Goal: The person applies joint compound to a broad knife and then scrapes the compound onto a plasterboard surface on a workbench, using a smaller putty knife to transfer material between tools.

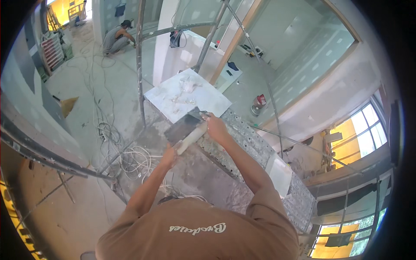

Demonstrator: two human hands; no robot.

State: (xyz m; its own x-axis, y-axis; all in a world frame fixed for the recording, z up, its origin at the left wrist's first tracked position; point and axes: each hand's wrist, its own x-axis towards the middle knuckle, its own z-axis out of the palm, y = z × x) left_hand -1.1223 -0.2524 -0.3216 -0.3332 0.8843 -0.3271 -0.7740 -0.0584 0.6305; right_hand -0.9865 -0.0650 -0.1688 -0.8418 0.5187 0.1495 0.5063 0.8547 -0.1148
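Observation:
Over the scaffold plank, a dark rectangular plastering trowel (184, 125) is held in my right hand (215, 126), whose fingers close at its far right corner. My left hand (170, 156) is closed on the near left end of a long pale strip-shaped tool (193, 138). The strip lies along the trowel's near edge, seemingly touching it, and its other end reaches my right hand. Just beyond both tools, a white square board (162, 96) rests on the plank, with a whitish lump of compound (189, 85) and smears on it.
The perforated metal scaffold plank (249, 138) runs toward the lower right, carrying a pale panel (279, 177). Scaffold poles (139, 60) rise around me. Tangled cables (138, 162) lie on the floor below at left. A person (118, 39) crouches by the far wall. A red-and-grey bucket-like item (258, 104) stands at right.

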